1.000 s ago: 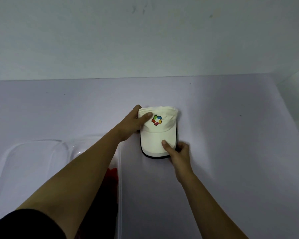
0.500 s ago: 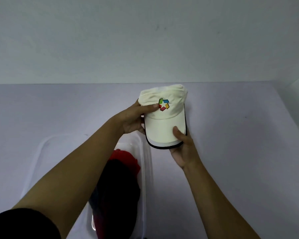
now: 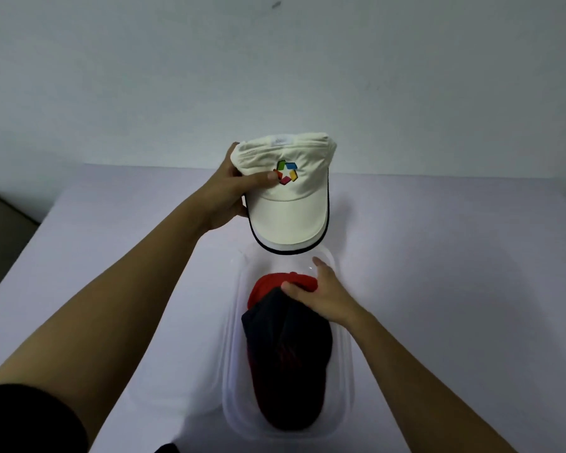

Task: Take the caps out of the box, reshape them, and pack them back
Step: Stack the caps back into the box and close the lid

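Note:
A cream cap with a colourful logo and a dark-edged brim hangs in the air above the far end of the clear plastic box. My left hand grips its crown from the left side, thumb next to the logo. Inside the box lie a dark navy cap and, beyond it, a red cap. My right hand rests on these caps in the box, its fingers bent over the red cap's edge and the navy cap's top.
The box stands on a pale lilac table against a plain grey-white wall. The table's left edge drops off to a dark floor area.
The cream cap rose from the table and now hangs over the box. My right hand let go of its brim and moved down onto the caps in the box. The view shifted toward the box.

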